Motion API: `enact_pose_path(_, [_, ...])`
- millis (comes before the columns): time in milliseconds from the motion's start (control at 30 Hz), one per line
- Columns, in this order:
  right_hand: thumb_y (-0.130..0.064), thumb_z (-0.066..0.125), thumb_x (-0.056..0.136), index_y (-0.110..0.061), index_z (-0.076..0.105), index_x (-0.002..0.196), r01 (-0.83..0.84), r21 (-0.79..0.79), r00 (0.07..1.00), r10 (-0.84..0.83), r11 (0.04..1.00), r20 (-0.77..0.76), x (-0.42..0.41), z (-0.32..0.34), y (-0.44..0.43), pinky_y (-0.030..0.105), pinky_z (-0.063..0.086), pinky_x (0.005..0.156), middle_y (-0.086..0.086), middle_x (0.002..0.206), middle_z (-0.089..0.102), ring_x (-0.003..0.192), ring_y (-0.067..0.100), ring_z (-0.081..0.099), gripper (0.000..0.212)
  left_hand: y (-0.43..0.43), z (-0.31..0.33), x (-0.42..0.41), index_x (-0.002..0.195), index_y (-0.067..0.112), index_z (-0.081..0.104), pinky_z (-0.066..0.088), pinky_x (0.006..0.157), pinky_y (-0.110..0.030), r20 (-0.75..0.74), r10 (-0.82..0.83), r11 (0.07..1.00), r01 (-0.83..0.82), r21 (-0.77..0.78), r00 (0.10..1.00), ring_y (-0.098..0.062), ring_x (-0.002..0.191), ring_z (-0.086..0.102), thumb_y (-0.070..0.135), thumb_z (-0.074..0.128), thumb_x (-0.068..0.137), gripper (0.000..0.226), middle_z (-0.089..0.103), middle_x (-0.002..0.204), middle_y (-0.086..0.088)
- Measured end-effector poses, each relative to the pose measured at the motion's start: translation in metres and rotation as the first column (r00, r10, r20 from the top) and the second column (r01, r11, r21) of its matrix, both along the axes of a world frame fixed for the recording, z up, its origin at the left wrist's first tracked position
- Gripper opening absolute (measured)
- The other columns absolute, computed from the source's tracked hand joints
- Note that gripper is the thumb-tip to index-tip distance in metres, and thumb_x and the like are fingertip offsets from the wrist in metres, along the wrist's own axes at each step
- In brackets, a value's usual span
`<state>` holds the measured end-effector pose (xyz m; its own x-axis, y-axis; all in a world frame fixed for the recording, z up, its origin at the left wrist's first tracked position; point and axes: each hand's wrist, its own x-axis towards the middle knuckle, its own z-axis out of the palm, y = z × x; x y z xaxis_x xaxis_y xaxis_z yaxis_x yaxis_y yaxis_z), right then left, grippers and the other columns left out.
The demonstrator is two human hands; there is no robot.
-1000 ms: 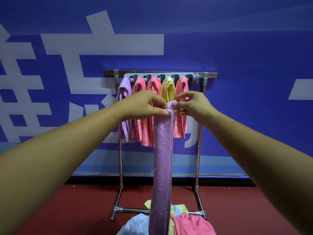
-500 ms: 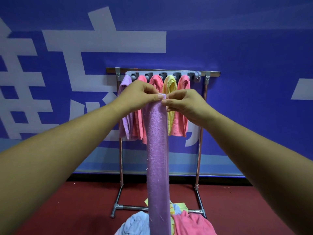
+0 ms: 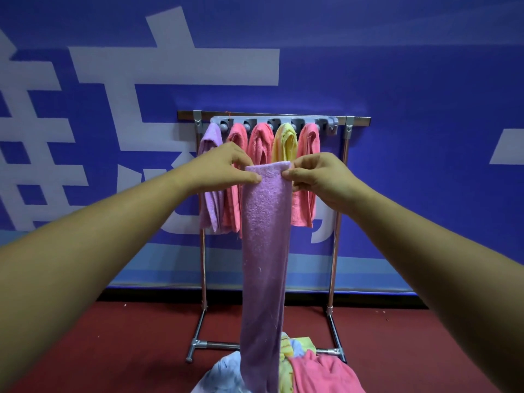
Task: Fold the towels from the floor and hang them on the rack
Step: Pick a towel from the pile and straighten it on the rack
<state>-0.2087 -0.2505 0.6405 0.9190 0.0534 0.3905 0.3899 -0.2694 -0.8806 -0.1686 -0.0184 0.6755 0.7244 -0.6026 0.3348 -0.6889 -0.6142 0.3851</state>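
Dark red floor (image 3: 113, 350) down here, and the metal rack (image 3: 336, 222) stands on it at the far edge, against the blue wall (image 3: 425, 80). Nearer, towels lie bunched on the floor: light blue towel (image 3: 224, 373) left, yellow towel (image 3: 285, 361) middle, pink towel (image 3: 320, 375) right.

The rack (image 3: 336, 222) stands against the wall (image 3: 425, 80), with five towels (image 3: 258, 143) hanging along its top bar. Before it, the left hand (image 3: 224, 168) and right hand (image 3: 320, 177) hold a long towel (image 3: 265, 236) by its top corners, above a heap (image 3: 320, 375) on the floor (image 3: 113, 350).
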Motion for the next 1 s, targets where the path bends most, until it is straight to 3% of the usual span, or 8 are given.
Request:
enact_pose_path(67, [-0.007, 0.074, 0.086, -0.012, 0.074, 0.076, 0.020, 0.020, 1.000, -0.020, 1.000, -0.003, -0.002, 0.001, 0.003, 0.039, 0.055, 0.088, 0.004, 0.079, 0.072, 0.082, 0.022, 0.064, 0.011, -0.003, 0.001, -0.002, 0.084, 0.019, 0.075, 0.049, 0.070, -0.032, -0.006, -0.007, 0.999, 0.007, -0.032, 1.000, -0.014, 0.076, 0.060, 0.044, 0.069, 0.088, 0.026, 0.067, 0.082, -0.004])
enact_pose_path(133, [-0.006, 0.072, 0.088, -0.008, 0.072, 0.079, -0.035, 0.178, 0.998, 0.042, 0.983, -0.037, -0.004, 0.006, 0.002, 0.032, 0.056, 0.080, 0.004, 0.080, 0.073, 0.079, 0.017, 0.067, 0.009, -0.005, 0.005, -0.005, 0.092, 0.014, 0.076, 0.049, 0.064, -0.018, -0.130, -0.054, 0.966, 0.019, -0.259, 0.990, -0.003, 0.070, 0.062, 0.033, 0.072, 0.087, 0.020, 0.068, 0.072, 0.007])
enact_pose_path(200, [-0.005, 0.069, 0.089, -0.007, 0.071, 0.081, -0.104, 0.316, 0.989, 0.133, 0.943, -0.069, -0.005, 0.011, 0.001, 0.028, 0.054, 0.075, 0.003, 0.079, 0.073, 0.075, 0.014, 0.068, 0.008, -0.005, 0.006, -0.005, 0.096, 0.005, 0.075, 0.053, 0.066, -0.018, -0.303, -0.155, 0.881, -0.008, -0.474, 0.940, -0.006, 0.070, 0.065, 0.022, 0.073, 0.087, 0.020, 0.071, 0.074, 0.003])
enact_pose_path(333, [-0.008, 0.077, 0.083, -0.015, 0.070, 0.064, 0.094, 0.040, 0.994, -0.092, 0.995, -0.061, 0.004, 0.003, 0.002, 0.031, 0.048, 0.077, -0.003, 0.065, 0.068, 0.068, 0.010, 0.062, 0.021, -0.010, -0.005, 0.002, 0.089, 0.007, 0.076, 0.053, 0.064, -0.015, -0.275, -0.056, 0.953, -0.031, -0.302, 0.960, -0.008, 0.070, 0.059, 0.020, 0.076, 0.085, 0.014, 0.067, 0.070, 0.002])
enact_pose_path(533, [-0.004, 0.076, 0.082, -0.007, 0.072, 0.079, 0.025, 0.251, 0.985, 0.019, 0.968, -0.170, 0.007, 0.003, -0.001, 0.026, 0.046, 0.071, 0.003, 0.077, 0.072, 0.071, 0.012, 0.063, 0.006, -0.009, -0.014, 0.007, 0.100, 0.005, 0.075, 0.057, 0.083, -0.025, -0.271, -0.126, 0.872, -0.024, -0.490, 0.954, -0.009, 0.085, 0.068, 0.014, 0.077, 0.083, 0.019, 0.076, 0.094, -0.007])
enact_pose_path(667, [-0.003, 0.074, 0.082, -0.005, 0.072, 0.084, 0.004, 0.296, 0.978, 0.058, 0.955, -0.201, 0.010, 0.003, 0.003, 0.028, 0.047, 0.073, 0.007, 0.083, 0.071, 0.073, 0.014, 0.064, 0.003, -0.012, -0.016, 0.003, 0.099, 0.009, 0.077, 0.052, 0.070, -0.016, -0.211, -0.082, 0.846, -0.044, -0.531, 0.974, -0.001, 0.075, 0.065, 0.023, 0.077, 0.084, 0.021, 0.074, 0.085, 0.001])
enact_pose_path(833, [-0.010, 0.075, 0.083, -0.002, 0.072, 0.087, -0.035, 0.304, 0.983, 0.088, 0.952, -0.161, 0.008, 0.005, 0.007, 0.033, 0.049, 0.081, 0.007, 0.085, 0.073, 0.079, 0.016, 0.066, 0.009, -0.014, -0.015, 0.004, 0.094, 0.013, 0.079, 0.052, 0.072, -0.019, -0.136, -0.001, 0.835, -0.075, -0.545, 0.991, 0.002, 0.069, 0.062, 0.028, 0.079, 0.081, 0.019, 0.072, 0.074, 0.009])
enact_pose_path(1000, [-0.010, 0.073, 0.087, -0.008, 0.068, 0.077, 0.011, 0.270, 0.996, 0.013, 0.963, -0.088, 0.001, 0.009, 0.012, 0.030, 0.054, 0.077, 0.002, 0.079, 0.073, 0.075, 0.013, 0.068, 0.011, -0.014, -0.011, -0.001, 0.099, 0.009, 0.077, 0.050, 0.065, -0.011, -0.154, -0.040, 0.834, -0.051, -0.549, 0.987, 0.006, 0.067, 0.063, 0.021, 0.077, 0.084, 0.020, 0.072, 0.077, 0.007])
